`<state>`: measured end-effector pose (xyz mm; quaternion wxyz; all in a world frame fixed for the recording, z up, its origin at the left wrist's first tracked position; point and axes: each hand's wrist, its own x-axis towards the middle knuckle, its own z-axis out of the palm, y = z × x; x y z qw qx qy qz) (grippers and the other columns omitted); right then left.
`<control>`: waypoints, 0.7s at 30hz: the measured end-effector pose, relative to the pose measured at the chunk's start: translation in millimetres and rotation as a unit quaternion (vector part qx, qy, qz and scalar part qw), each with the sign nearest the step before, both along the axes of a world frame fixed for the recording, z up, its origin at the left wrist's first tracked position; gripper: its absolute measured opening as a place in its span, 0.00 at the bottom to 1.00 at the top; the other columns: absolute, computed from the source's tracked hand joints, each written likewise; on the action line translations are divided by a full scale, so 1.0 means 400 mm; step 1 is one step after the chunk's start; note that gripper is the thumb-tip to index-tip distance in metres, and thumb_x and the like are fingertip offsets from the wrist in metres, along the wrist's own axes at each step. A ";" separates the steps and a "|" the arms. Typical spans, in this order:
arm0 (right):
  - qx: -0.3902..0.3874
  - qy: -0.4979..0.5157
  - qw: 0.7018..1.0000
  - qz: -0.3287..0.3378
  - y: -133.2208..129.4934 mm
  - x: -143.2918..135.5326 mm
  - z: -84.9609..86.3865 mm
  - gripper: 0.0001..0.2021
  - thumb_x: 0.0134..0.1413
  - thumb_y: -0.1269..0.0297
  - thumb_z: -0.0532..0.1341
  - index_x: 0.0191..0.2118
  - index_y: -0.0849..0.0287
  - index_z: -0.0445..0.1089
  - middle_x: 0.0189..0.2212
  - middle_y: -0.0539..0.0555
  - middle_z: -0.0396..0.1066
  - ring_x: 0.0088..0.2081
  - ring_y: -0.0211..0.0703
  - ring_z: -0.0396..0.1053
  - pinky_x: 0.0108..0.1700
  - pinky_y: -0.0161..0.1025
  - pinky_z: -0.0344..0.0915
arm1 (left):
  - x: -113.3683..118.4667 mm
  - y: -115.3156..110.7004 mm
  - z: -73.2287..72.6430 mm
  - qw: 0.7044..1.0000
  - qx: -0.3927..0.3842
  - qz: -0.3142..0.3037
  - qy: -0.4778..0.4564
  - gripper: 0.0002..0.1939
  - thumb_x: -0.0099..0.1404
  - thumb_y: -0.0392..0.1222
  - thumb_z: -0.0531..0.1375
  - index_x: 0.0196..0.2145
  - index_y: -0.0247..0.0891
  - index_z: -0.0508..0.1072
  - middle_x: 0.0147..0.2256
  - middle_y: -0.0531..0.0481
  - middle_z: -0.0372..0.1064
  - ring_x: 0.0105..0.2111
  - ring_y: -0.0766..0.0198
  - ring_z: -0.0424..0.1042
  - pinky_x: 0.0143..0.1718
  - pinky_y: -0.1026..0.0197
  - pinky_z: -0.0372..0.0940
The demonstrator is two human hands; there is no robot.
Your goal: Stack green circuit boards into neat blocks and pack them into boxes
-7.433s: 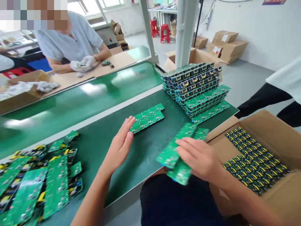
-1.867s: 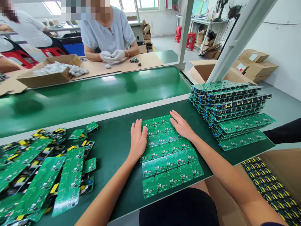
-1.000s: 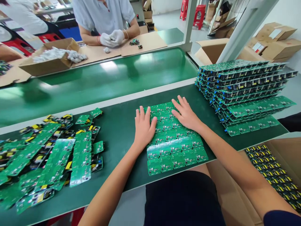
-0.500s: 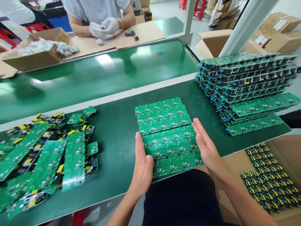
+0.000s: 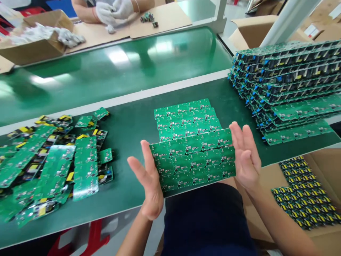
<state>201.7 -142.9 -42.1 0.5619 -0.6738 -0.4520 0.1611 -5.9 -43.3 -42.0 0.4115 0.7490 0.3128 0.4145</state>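
A block of green circuit boards (image 5: pixel 197 161), several strips side by side with small solder-side parts showing, is pressed between my two palms. Its far edge is tilted up off the bench. My left hand (image 5: pixel 150 181) bears on the left end, thumb and fingers stretched apart. At the right end my right hand (image 5: pixel 246 161) pushes inward with its fingers upright. Just beyond lies a second group of green boards (image 5: pixel 186 119) on the bench, partly covered by the held block. The undersides of the held boards are hidden.
Loose boards (image 5: pixel 85 167) are heaped at the left. A tall stack of board panels (image 5: pixel 282 81) stands at the right, above a carton (image 5: pixel 327 170) holding boards with yellow parts. Across the green belt (image 5: pixel 128 67), a co-worker's gloved hands (image 5: pixel 114 12) are near an open box (image 5: pixel 34 49).
The near block has come up from the bench and tilted between my hands, separating from the far group. My left thumb has spread outward. The camera view has dipped slightly.
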 end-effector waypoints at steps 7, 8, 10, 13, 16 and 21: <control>0.211 0.050 0.976 0.030 0.024 0.006 -0.013 0.22 0.68 0.55 0.47 0.66 0.38 0.55 0.64 0.40 0.59 0.68 0.48 0.50 0.72 0.58 0.42 | -0.008 0.024 -0.056 0.982 0.082 -0.105 -0.136 0.52 0.50 0.84 0.40 0.67 0.64 0.32 0.71 0.63 0.27 0.70 0.54 0.22 0.70 0.43 0.23; 0.218 0.057 0.974 0.036 0.024 0.006 -0.013 0.22 0.68 0.55 0.48 0.65 0.38 0.57 0.63 0.39 0.60 0.68 0.47 0.51 0.72 0.57 0.42 | -0.007 0.026 -0.060 0.981 0.083 -0.108 -0.137 0.52 0.50 0.83 0.40 0.67 0.63 0.31 0.71 0.62 0.27 0.70 0.55 0.22 0.70 0.43 0.23; 0.225 0.067 0.971 0.037 0.022 0.005 -0.013 0.21 0.68 0.56 0.49 0.64 0.38 0.58 0.63 0.40 0.61 0.68 0.47 0.52 0.72 0.57 0.43 | -0.005 0.028 -0.061 0.979 0.096 -0.113 -0.136 0.50 0.53 0.82 0.40 0.67 0.62 0.31 0.71 0.62 0.27 0.70 0.56 0.23 0.69 0.44 0.22; 0.225 0.071 0.971 0.041 0.016 0.003 -0.012 0.21 0.68 0.55 0.49 0.64 0.38 0.58 0.63 0.40 0.61 0.68 0.46 0.52 0.72 0.57 0.43 | -0.004 0.029 -0.056 0.979 0.104 -0.113 -0.131 0.48 0.55 0.81 0.39 0.68 0.62 0.31 0.71 0.63 0.27 0.70 0.57 0.22 0.69 0.43 0.22; 0.224 0.069 0.971 0.044 0.014 0.003 -0.014 0.21 0.68 0.55 0.50 0.64 0.37 0.58 0.63 0.39 0.61 0.68 0.46 0.52 0.72 0.56 0.44 | -0.005 0.028 -0.051 0.980 0.105 -0.113 -0.129 0.50 0.53 0.81 0.41 0.68 0.62 0.31 0.71 0.63 0.28 0.70 0.55 0.22 0.69 0.42 0.22; 0.227 0.063 0.971 0.035 0.014 0.006 -0.022 0.21 0.68 0.55 0.49 0.64 0.39 0.59 0.62 0.41 0.62 0.67 0.47 0.53 0.72 0.56 0.45 | -0.002 0.027 -0.051 0.980 0.108 -0.101 -0.132 0.50 0.53 0.82 0.39 0.68 0.61 0.32 0.71 0.62 0.30 0.71 0.57 0.24 0.70 0.44 0.23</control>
